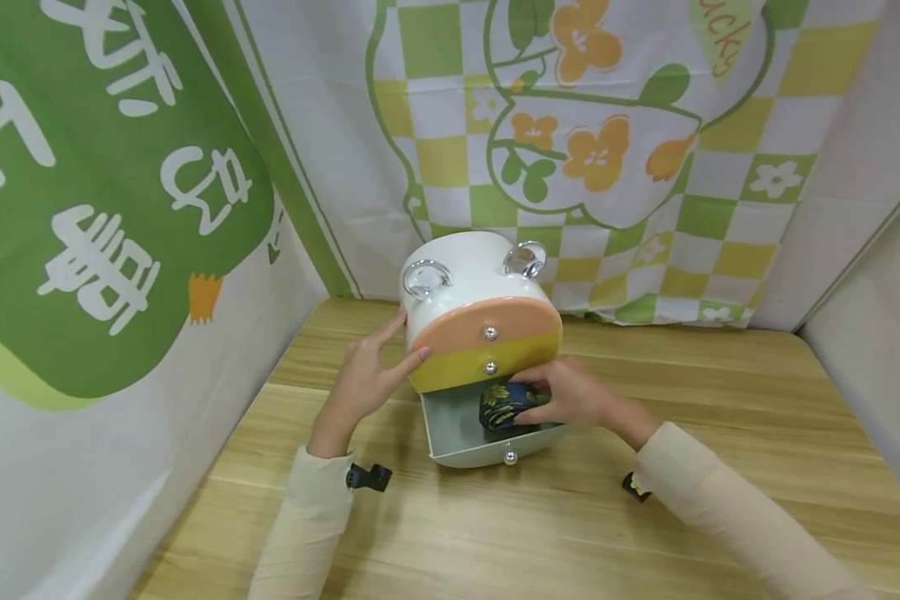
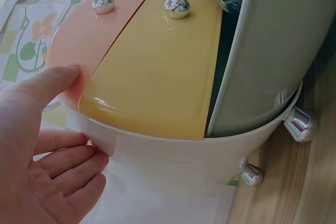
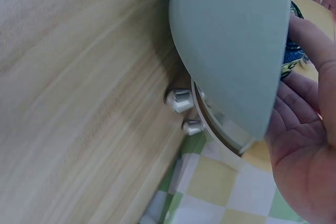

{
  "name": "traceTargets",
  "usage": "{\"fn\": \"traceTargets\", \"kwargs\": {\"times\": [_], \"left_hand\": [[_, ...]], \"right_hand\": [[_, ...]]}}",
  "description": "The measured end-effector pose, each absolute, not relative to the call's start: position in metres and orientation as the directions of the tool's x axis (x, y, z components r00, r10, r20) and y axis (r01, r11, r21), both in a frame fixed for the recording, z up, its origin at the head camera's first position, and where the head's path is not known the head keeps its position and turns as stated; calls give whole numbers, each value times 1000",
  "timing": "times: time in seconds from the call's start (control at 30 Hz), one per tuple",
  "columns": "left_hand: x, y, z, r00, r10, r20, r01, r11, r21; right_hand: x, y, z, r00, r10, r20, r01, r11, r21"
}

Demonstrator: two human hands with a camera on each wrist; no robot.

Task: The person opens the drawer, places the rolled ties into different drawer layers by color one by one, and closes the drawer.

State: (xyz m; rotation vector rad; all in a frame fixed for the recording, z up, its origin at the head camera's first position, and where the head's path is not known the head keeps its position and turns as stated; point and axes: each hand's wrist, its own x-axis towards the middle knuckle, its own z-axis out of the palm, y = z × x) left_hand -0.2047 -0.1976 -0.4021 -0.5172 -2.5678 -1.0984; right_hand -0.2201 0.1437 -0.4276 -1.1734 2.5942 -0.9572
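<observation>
A small white drawer cabinet with two silver ear-like loops stands on the table, its orange and yellow drawers closed. Its grey-green bottom drawer is pulled out. Inside that drawer is a rolled dark blue cloth with a yellow-green flower pattern, which looks like a rolled necktie. My right hand pinches the roll between thumb and fingers. My left hand rests against the cabinet's left side, thumb at the front edge by the orange drawer, fingers along the white shell.
The cabinet stands on a wood-grain table near its back edge, on short silver feet. Behind hangs a green, white and yellow checked cloth. A green printed cloth covers the left wall.
</observation>
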Motion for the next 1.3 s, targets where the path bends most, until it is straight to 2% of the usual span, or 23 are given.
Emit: {"fn": "traceTargets", "kwargs": {"times": [0.13, 0.43, 0.8, 1.07, 1.3], "left_hand": [[-204, -198, -405, -888, 197, 415, 440, 626, 644], [-202, -197, -412, -874, 177, 453, 460, 601, 654], [-201, -196, -415, -855, 154, 495, 478, 606, 636], [-204, -194, -416, -865, 160, 475, 467, 600, 649], [-205, -193, -415, -865, 162, 475, 469, 597, 651]], "right_hand": [[-223, 137, -436, -676, -718, 167, -672, 507, -540], [-226, 128, -445, -654, -731, 194, -710, 504, -492], [-222, 124, -446, -637, -750, 179, -740, 529, -414], [-216, 130, -437, -650, -737, 185, -723, 526, -448], [-201, 139, -411, -677, -704, 214, -700, 526, -484]]}}
